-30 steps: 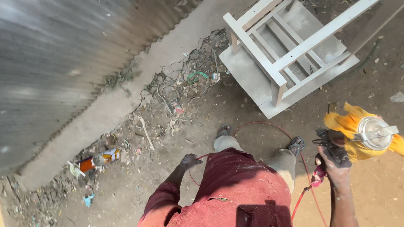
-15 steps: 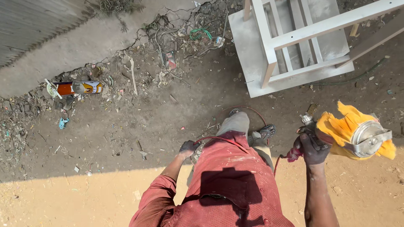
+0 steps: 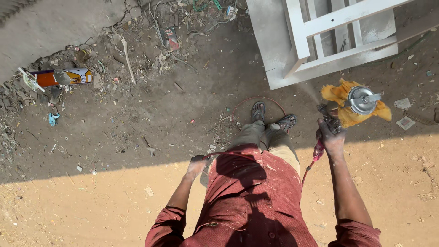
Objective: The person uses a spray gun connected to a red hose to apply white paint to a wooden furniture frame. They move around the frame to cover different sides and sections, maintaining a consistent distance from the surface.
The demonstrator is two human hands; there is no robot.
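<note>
Compared with 1 second ago, the spray gun point(image 3: 333, 120) has been brought closer to the white wooden frame point(image 3: 340, 34), and a faint mist is now seen between its nozzle and the frame's lower corner. From this it is judged that paint is being applied to that corner at this moment. The gun is held in the right hand point(image 3: 331, 139), whose fingers are closed around the grip; a metal cup point(image 3: 361, 99) wrapped in yellow cloth point(image 3: 343, 112) is mounted on top. The left hand point(image 3: 196, 165) is kept at the hip, closed on the red hose point(image 3: 228, 155), which loops on the ground past the sandalled feet point(image 3: 273, 116) to the gun.

The frame lies on a grey-white board point(image 3: 270, 41) at the upper right. The ground is bare packed earth point(image 3: 91, 201), sunlit in the lower half and shaded above. Along a cracked concrete edge point(image 3: 59, 27) at the upper left, litter is scattered: an orange and white spray can point(image 3: 64, 77), sticks, wrappers and paper scraps.
</note>
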